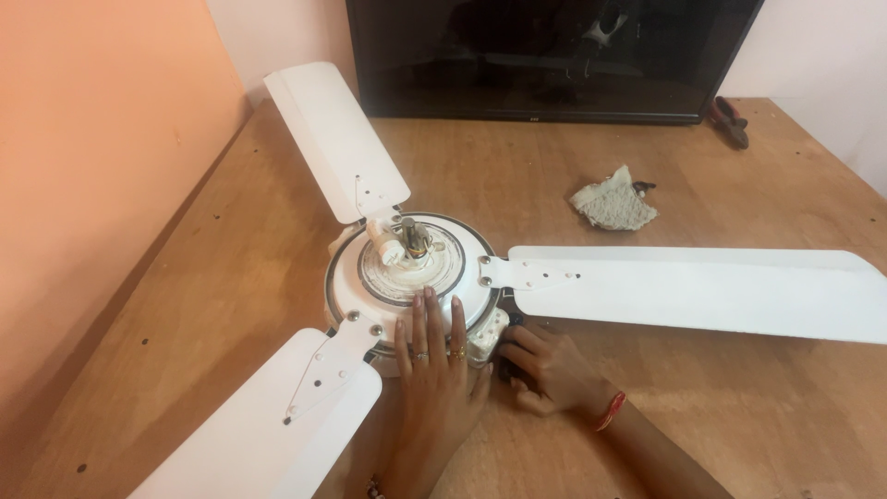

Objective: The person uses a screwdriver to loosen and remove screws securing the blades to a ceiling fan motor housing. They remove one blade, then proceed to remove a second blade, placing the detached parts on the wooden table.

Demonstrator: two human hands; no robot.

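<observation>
1. I'm watching the left hand [434,365] pressing flat, fingers spread, on the white fan motor housing [407,268] lying mid-table [231,268].
2. The right hand [545,370] is curling around a dark tool [508,346] beside the housing's edge.

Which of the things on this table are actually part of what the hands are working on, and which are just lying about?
In use:
- white ceiling fan, three blades
- left hand, flat on the fan's motor housing
- right hand, at the housing's edge on a small dark object I can't identify

Lying about:
- crumpled cloth
- red-handled pliers
- dark screen against the wall
</observation>
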